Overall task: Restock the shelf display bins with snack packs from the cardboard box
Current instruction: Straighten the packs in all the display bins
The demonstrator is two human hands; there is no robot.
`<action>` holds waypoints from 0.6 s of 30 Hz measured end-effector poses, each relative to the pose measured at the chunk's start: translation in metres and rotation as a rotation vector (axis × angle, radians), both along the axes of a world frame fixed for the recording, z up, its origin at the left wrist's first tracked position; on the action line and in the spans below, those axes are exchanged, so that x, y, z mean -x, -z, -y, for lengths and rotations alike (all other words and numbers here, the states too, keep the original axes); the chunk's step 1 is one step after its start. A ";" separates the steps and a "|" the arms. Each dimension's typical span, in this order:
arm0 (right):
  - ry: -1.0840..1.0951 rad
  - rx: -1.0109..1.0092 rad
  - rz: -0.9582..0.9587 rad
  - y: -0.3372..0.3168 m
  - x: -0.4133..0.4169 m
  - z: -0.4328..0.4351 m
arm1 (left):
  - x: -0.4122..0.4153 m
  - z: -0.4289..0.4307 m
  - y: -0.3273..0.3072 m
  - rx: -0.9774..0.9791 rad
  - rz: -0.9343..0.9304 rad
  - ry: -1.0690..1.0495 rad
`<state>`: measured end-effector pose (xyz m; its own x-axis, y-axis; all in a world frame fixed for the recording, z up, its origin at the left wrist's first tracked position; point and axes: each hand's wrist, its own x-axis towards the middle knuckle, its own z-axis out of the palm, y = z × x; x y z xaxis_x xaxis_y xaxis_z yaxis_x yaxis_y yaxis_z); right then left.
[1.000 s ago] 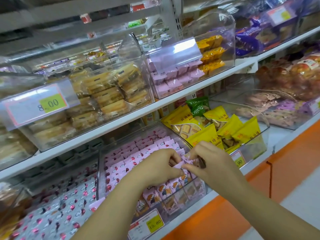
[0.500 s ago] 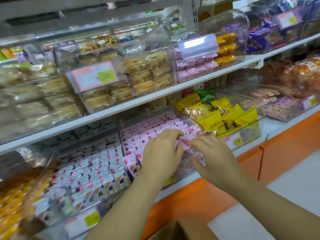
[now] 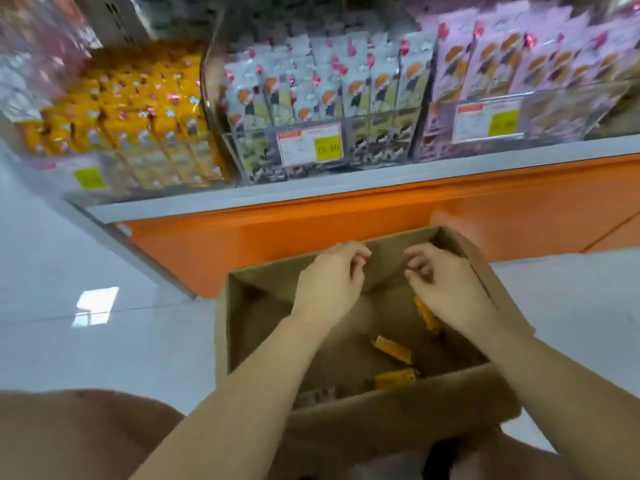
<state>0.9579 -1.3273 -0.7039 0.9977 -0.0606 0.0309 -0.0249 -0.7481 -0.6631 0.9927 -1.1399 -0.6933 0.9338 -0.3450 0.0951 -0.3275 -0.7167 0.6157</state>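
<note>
- While both hands hang over the open brown cardboard box (image 3: 381, 414), neither holds a pack as far as the view shows.
- Left hand (image 3: 330, 282): above the box's far-left part, palm down, fingers loosely curled, thumb close to the index finger, nothing between them.
- Right hand (image 3: 446, 284): above the box's far-right part, just beside its right wall, fingers loosely curled inward, empty.
- Hands are near each other but apart, fingertips facing across a small gap over the box's far wall.
- Orange rectangular snack packs (image 3: 391, 349): three lie loose on the box floor, in its right half. One is partly hidden under the right wrist, one lies against the near wall.
- Small dark pack (image 3: 316, 396): on the box floor at the near wall, left of the orange ones; too blurred to tell more.
- Box stands on the white glossy tiled floor (image 3: 69, 265), top open, with the person's legs (image 3: 69, 438) at its near side.
- Orange shelf base panel (image 3: 311, 233): just behind the box's far wall.
- Grey bottom shelf (image 3: 311, 192), above and behind the box, carries clear plastic display bins:
  - bin of yellow packs (image 3: 138, 109), far left of the box
  - bin of grey-white packs (image 3: 329, 88), straight behind the box
  - bin of lilac packs (image 3: 519, 60), behind the box to the right
- White price tags with yellow-green patches (image 3: 310, 144) sit on the bin fronts; print is blurred.
</note>
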 end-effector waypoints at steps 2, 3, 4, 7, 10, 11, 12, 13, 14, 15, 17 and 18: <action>-0.033 0.004 -0.176 0.021 -0.005 -0.004 | 0.001 -0.017 0.031 -0.031 -0.140 -0.013; -0.042 0.017 -0.260 0.032 -0.008 -0.004 | 0.001 -0.024 0.046 -0.057 -0.215 -0.016; -0.048 0.036 -0.336 0.043 -0.011 -0.004 | 0.000 -0.029 0.060 -0.088 -0.296 -0.014; -0.069 0.068 -0.514 0.073 -0.020 -0.001 | -0.005 -0.038 0.097 -0.156 -0.564 0.019; -0.108 0.077 -0.696 0.101 -0.028 -0.002 | -0.009 -0.045 0.137 -0.314 -0.751 0.115; -0.108 0.078 -0.764 0.109 -0.030 -0.002 | -0.009 -0.047 0.150 -0.378 -0.791 0.143; -0.105 0.074 -0.828 0.117 -0.031 -0.001 | -0.007 -0.050 0.163 -0.428 -0.834 0.162; -0.103 0.070 -0.881 0.125 -0.032 0.000 | -0.004 -0.053 0.175 -0.462 -0.877 0.180; -0.104 0.070 -0.917 0.132 -0.033 0.002 | 0.000 -0.056 0.184 -0.501 -0.920 0.208; -0.101 0.067 -0.941 0.139 -0.034 0.003 | 0.003 -0.058 0.192 -0.548 -0.949 0.251; -0.092 0.052 -0.967 0.150 -0.037 0.007 | 0.007 -0.063 0.204 -0.661 -0.960 0.349; -0.088 0.043 -0.975 0.154 -0.037 0.008 | 0.008 -0.065 0.207 -0.714 -0.948 0.395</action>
<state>0.9952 -1.3357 -0.8582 0.5882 -0.0025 -0.8087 -0.4898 -0.7968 -0.3538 0.9842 -1.0750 -0.9003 0.3534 -0.3150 -0.8808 -0.2368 -0.9410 0.2415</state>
